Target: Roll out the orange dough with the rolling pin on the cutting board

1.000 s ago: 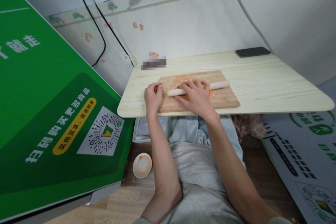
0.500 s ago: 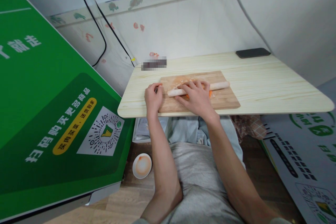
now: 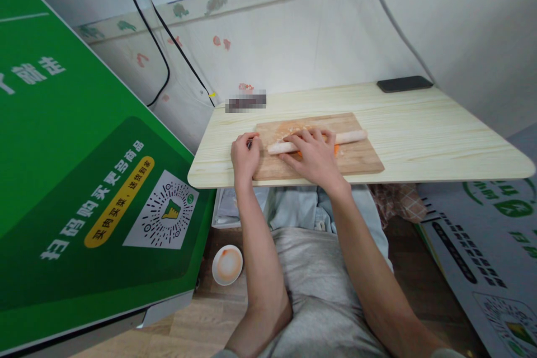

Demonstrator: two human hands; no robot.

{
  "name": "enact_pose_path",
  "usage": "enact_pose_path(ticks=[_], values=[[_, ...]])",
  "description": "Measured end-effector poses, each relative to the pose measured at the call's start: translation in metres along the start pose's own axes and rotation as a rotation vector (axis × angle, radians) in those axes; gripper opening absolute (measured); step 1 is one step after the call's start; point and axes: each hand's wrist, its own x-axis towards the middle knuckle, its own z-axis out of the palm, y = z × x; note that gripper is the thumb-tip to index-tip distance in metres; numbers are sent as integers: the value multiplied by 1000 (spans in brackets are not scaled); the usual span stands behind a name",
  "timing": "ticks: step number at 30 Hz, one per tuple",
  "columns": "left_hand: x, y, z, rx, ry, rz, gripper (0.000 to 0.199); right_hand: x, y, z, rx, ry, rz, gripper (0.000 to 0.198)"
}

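A pale wooden rolling pin lies slantwise across a wooden cutting board. My right hand rests over its middle, with the fingers on the far side and the thumb on the near side. Flattened orange dough shows in small patches under the pin and hand; most of it is hidden. Whitish flour and an orange stain mark the board around it. At the board's left edge, my left hand is closed with bent fingers, gripping the edge near the corner.
The board lies on a light wood-grain table. A black phone sits at the back right, and a blurred dark object at the back left. Lower left is a white bowl. A green panel stands close on the left.
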Motion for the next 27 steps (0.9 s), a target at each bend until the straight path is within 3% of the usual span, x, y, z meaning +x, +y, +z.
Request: enact_pose_path(ticks=[27], values=[[1,-3,0,12,-2,12,23,0,0,1,-34,-1,3,38]])
